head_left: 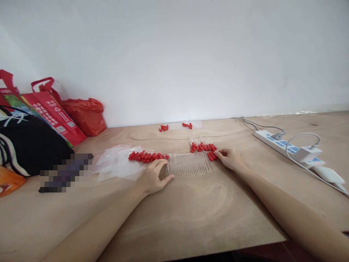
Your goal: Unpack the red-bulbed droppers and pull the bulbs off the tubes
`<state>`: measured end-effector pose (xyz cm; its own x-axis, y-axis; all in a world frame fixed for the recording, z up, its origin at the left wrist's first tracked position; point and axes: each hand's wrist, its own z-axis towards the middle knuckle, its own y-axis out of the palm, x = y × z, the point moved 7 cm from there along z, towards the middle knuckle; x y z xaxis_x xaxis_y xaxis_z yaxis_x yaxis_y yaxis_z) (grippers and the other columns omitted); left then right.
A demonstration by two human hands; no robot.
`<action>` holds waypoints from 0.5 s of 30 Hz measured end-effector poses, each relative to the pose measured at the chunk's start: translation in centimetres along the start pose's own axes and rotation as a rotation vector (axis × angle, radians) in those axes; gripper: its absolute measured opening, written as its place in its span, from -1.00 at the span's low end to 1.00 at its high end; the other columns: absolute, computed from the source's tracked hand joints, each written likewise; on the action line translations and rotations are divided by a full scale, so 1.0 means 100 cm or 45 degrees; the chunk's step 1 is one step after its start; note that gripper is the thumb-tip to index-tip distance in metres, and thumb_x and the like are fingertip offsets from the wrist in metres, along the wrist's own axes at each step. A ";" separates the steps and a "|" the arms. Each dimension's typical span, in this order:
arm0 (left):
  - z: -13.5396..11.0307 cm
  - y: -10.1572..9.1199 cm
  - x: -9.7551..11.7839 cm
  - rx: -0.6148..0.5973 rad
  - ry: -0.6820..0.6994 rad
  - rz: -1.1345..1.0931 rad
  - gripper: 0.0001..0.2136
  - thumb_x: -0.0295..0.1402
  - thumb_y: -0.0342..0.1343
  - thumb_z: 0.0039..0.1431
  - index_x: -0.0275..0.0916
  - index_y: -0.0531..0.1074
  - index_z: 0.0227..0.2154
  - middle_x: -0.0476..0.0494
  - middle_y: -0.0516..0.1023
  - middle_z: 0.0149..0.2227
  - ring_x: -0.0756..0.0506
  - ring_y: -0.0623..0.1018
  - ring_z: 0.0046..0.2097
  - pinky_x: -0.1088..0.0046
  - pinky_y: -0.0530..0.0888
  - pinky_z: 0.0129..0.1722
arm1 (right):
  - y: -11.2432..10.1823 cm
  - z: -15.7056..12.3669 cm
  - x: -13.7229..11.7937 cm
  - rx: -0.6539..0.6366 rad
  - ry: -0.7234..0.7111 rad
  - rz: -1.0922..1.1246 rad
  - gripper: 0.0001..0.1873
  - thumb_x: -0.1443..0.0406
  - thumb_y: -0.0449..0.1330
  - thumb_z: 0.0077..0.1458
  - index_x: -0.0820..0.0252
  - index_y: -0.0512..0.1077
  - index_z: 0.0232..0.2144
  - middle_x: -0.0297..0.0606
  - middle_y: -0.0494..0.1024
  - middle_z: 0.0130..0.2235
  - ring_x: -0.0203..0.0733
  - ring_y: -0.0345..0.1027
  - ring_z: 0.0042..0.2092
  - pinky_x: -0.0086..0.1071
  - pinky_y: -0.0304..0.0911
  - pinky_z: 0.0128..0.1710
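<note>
A row of thin pale sticks [189, 163] lies side by side on the wooden table. At its left end my left hand [155, 177] rests with thumb and fingers apart, the fingertips beside the outermost sticks. Past those fingers stretches a line of small elongated red pieces [143, 157]. My right hand [231, 159] has thumb and forefinger brought together at a few red pieces [212, 156] near the row's upper right end; the exact grip is too small to see fully. Just behind lies a bundle of red-ended sticks [203, 146], their pale ends pointing away.
Clear plastic bags [117, 163] lie left of the row. Farther back are another small bag [177, 126] and loose red pieces [164, 128]. A power strip [280, 143] with cables stands right. Red bags [84, 115] and a black bag [35, 145] fill the left.
</note>
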<state>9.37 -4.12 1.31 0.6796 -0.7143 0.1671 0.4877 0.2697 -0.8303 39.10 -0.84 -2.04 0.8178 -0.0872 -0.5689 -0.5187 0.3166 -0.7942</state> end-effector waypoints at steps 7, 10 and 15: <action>0.001 0.002 0.000 -0.016 0.006 -0.015 -0.76 -0.33 0.01 0.04 -0.25 0.28 -0.19 -0.20 0.42 -0.14 -0.13 0.43 -0.10 0.30 0.41 -0.11 | -0.003 -0.001 -0.002 0.002 0.079 -0.070 -0.70 0.09 0.01 0.00 0.00 0.50 -0.37 -0.33 0.54 -0.38 -0.10 0.36 -0.28 -0.29 0.10 -0.28; 0.001 0.001 -0.002 -0.003 0.001 -0.020 -0.77 -0.39 -0.01 0.02 -0.25 0.29 -0.21 -0.19 0.42 -0.16 -0.12 0.43 -0.11 0.30 0.41 -0.11 | -0.004 0.000 0.000 0.046 0.117 -0.083 -0.70 0.10 0.01 0.00 0.01 0.48 -0.34 -0.31 0.54 -0.37 -0.09 0.36 -0.27 -0.26 0.08 -0.26; 0.002 -0.001 -0.007 0.063 -0.007 0.013 -0.78 -0.44 -0.03 0.00 -0.27 0.31 -0.24 -0.19 0.41 -0.18 -0.12 0.40 -0.10 0.30 0.38 -0.08 | -0.007 0.009 0.007 0.143 0.151 -0.050 -0.71 0.13 0.01 0.00 0.05 0.44 -0.28 -0.32 0.52 -0.37 -0.17 0.35 -0.31 -0.27 0.07 -0.23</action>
<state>8.99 -3.50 1.41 0.6876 -0.7079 0.1614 0.5068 0.3087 -0.8049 40.24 -0.26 -1.66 0.7984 -0.2104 -0.5641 -0.4502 0.4136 -0.7914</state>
